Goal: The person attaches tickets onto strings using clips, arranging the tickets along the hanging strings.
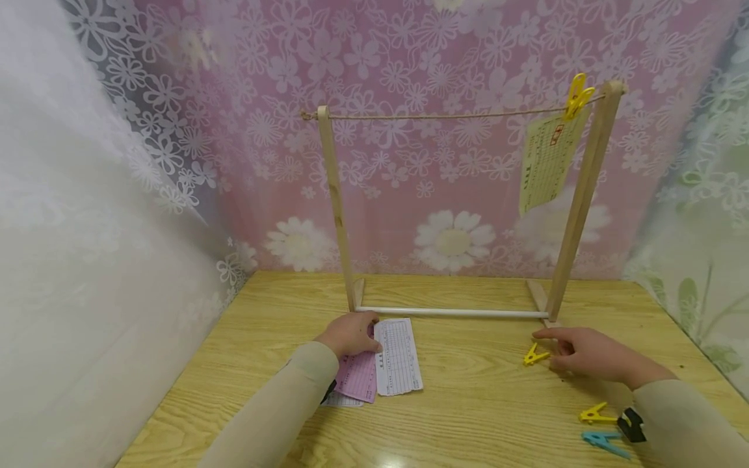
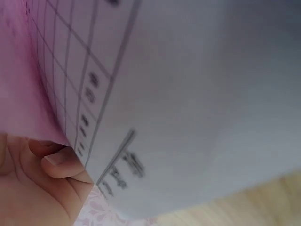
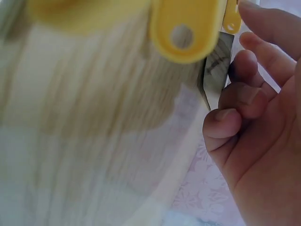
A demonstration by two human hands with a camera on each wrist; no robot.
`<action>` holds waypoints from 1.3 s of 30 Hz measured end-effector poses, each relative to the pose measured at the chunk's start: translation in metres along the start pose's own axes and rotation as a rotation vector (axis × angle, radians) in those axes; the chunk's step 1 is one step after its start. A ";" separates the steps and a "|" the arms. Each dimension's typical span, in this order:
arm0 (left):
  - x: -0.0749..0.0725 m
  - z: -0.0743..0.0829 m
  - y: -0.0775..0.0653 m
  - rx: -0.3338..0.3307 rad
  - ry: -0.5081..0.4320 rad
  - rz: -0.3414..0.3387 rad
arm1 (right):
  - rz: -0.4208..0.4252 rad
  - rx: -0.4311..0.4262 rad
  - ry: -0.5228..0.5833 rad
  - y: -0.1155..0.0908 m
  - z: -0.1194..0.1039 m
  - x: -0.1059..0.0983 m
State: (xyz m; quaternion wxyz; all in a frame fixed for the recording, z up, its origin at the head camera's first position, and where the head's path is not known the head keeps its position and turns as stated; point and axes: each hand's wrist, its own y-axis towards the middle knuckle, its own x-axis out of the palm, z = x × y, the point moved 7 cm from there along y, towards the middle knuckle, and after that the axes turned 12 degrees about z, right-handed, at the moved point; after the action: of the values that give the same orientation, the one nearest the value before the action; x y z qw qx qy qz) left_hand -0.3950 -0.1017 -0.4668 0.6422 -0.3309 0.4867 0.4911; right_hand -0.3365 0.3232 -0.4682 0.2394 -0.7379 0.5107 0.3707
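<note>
My left hand (image 1: pixel 351 333) is at the left, over several printed slips on the table. Its thumb and fingers pinch the left edge of a white form slip (image 1: pixel 399 357). Beneath that hand lie pink slips (image 1: pixel 358 377), with another white sheet under them. In the left wrist view, curled fingers (image 2: pixel 63 162) meet the paper's edge. At the right, my right hand (image 1: pixel 591 354) reaches toward a yellow clothespin (image 1: pixel 534 355), index finger extended and the others bent. The hand appears not to grip the clothespin, which lies by its fingertips.
A wooden frame with a string (image 1: pixel 433 117) stands at the back, a white rod (image 1: pixel 450 312) across its base. A yellow clothespin (image 1: pixel 578 101) holds a yellowish slip (image 1: pixel 550 162) on the string. Another yellow clothespin (image 1: pixel 595 414) and a blue clothespin (image 1: pixel 605 443) lie near the right wrist.
</note>
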 end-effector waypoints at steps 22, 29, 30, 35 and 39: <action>0.004 0.003 0.001 0.079 -0.060 0.023 | 0.013 -0.019 -0.138 0.005 0.000 0.006; 0.001 0.003 0.003 0.130 -0.013 0.086 | 0.069 -0.050 -0.157 0.007 -0.003 0.003; 0.001 0.004 0.003 0.136 -0.007 0.095 | 0.071 -0.046 -0.148 0.007 -0.003 0.003; -0.001 0.004 0.002 0.124 -0.018 0.102 | 0.080 -0.030 -0.088 0.005 -0.002 0.003; -0.005 0.004 0.001 0.106 -0.043 0.113 | 0.114 -0.041 -0.036 0.003 -0.004 -0.002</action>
State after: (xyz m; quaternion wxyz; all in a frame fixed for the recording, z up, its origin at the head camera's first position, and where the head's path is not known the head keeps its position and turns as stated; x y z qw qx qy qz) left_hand -0.3948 -0.0997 -0.4610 0.6405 -0.2580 0.5158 0.5071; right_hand -0.3382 0.3198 -0.4642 0.2118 -0.7056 0.5399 0.4072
